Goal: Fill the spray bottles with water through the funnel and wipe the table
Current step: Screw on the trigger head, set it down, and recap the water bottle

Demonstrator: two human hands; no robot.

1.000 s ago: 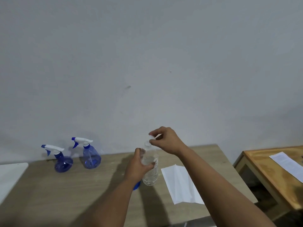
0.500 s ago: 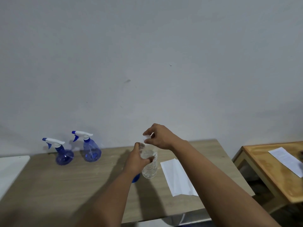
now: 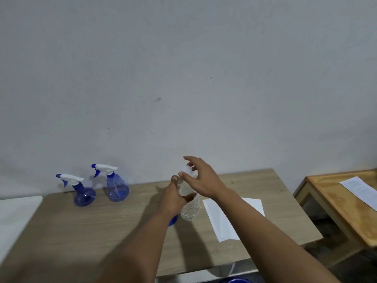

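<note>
Holding the water bottle upright on the table, we use it as our reference for everything else. Our left hand is wrapped around its upper body, thumb up near the neck, fingers curled round the front. Our right hand is at the top of the bottle, thumb and fingers pinching the white cap; we cannot tell whether the cap is still threaded on or already free. The bottle is clear and ribbed; its base is on the table or just above it, we cannot tell which. Just left of the bottle's base, mostly hidden behind our left wrist, a blue thing sits on the table; too little of it shows to name it. Right of the bottle, near but not touching it, a white cloth lies flat, partly under our right forearm. Well to the left of the bottle, back by the wall, stand two blue spray bottles with white trigger heads: the nearer one upright, the farther one beside it with its head leaning left. Both have their heads on. Farther left than those, a white surface meets the table edge. Far right of the bottle, apart from our table, is a wooden side table with a sheet of paper on it.
</note>
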